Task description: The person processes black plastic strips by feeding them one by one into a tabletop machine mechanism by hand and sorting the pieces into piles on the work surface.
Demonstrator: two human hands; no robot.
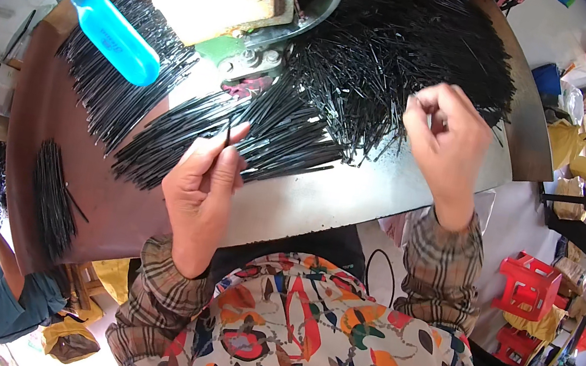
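The left hand [202, 182] pinches a thin black stick [229, 131] over the aligned sticks [239, 136] at mid-bench [353, 192]. The right hand [447, 138] closes its fingers on strands at the near edge of the tangled pile [398, 54] toward the far right corner. A blue bottle [117, 38] lies at the far left.

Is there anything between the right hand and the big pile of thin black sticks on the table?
Nothing visible. The right hand already rests at the near edge of the tangled pile of black sticks, fingers curled into it. The left hand pinches one stick from the aligned bundle.
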